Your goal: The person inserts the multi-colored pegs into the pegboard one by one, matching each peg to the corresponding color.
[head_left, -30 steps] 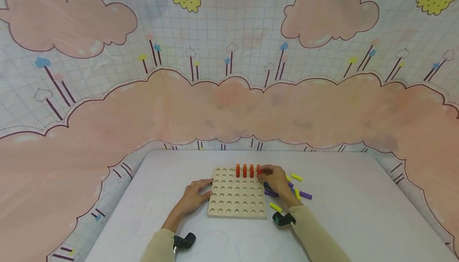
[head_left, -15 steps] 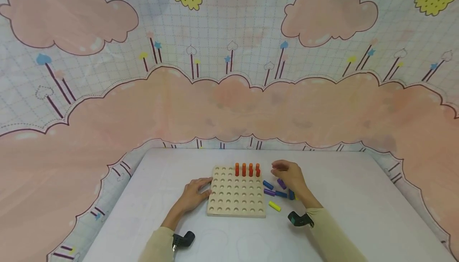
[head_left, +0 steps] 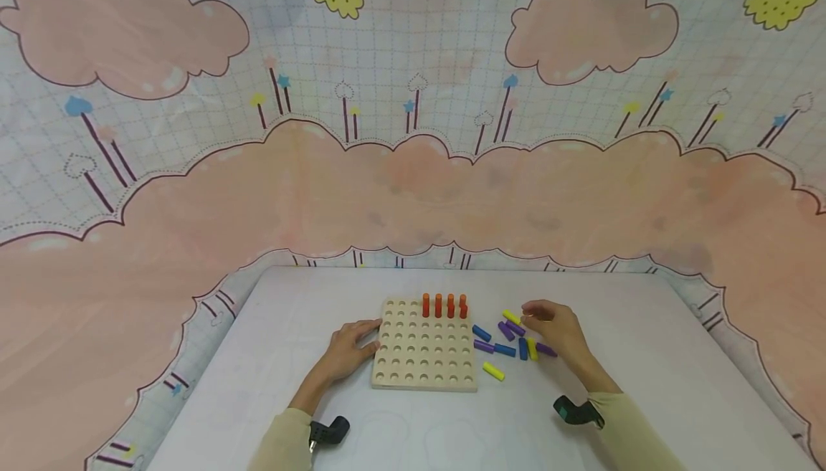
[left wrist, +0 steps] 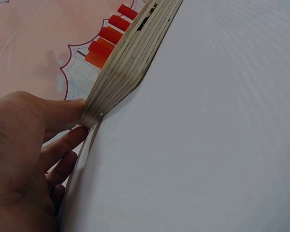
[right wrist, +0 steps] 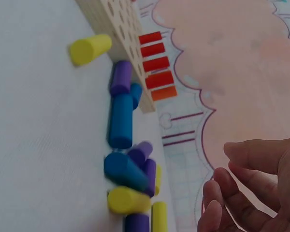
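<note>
A pale wooden pegboard (head_left: 416, 356) with rows of round holes lies on the table. Along its far edge, at the right, several red and orange pegs (head_left: 438, 305) stand upright. My left hand (head_left: 348, 350) rests against the board's left edge; in the left wrist view its thumb (left wrist: 63, 113) and a finger touch the side. To the right of the board lie loose pegs: yellow (head_left: 493, 371), blue (head_left: 505, 350) and purple (head_left: 546, 350). Over the right side of these pegs is my right hand (head_left: 560, 327), fingers loosely bent, nothing held. The right wrist view shows a gap between its thumb and fingers.
The white table (head_left: 645, 356) reaches back to a patterned cloth backdrop (head_left: 413, 198). A small dark device is strapped at each wrist, over long sleeves (head_left: 635, 428). The loose pegs lie close together, some touching, near the board's right edge.
My right hand has let go of a peg at the board's far right corner and moved right, over the loose pegs. The left hand stays at the board's left edge.
</note>
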`<state>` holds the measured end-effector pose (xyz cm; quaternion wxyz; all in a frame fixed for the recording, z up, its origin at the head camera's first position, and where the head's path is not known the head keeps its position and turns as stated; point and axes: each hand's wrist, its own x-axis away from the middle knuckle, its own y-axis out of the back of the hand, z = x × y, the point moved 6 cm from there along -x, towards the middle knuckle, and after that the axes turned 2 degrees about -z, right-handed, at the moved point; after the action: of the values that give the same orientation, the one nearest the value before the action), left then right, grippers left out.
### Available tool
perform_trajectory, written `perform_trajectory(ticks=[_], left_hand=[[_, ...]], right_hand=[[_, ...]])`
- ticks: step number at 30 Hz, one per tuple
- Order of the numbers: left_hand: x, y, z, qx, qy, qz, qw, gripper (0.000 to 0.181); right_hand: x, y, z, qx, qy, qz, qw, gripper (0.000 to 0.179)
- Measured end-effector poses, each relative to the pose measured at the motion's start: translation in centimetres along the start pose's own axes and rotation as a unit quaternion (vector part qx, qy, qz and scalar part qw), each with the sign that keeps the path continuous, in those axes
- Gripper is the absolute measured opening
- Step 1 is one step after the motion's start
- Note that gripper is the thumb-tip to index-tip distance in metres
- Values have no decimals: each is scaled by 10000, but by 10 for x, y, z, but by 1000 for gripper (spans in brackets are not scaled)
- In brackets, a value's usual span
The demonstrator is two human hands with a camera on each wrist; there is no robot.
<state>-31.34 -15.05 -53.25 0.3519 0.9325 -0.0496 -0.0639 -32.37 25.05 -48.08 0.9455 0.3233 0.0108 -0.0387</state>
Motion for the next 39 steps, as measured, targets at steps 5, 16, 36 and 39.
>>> perform_trajectory(ticks=[5,16,36,39], left_hand=[[1,0,-2,-3,-58,14,10000,44],[1,0,0,-19,-34,2,10000,45],[1,-1,1,-52,24,-14,10000,45],[1,-1,1,-40,-14,-27,10000,44]], right_hand=[[5,8,-14,158,-173,20,9997,31],[6,18,-48,548,-381,73,9977,32],[17,16,-63,708,-217,702,9948,31],[16,12,-63,751,-185,683,9947,29]])
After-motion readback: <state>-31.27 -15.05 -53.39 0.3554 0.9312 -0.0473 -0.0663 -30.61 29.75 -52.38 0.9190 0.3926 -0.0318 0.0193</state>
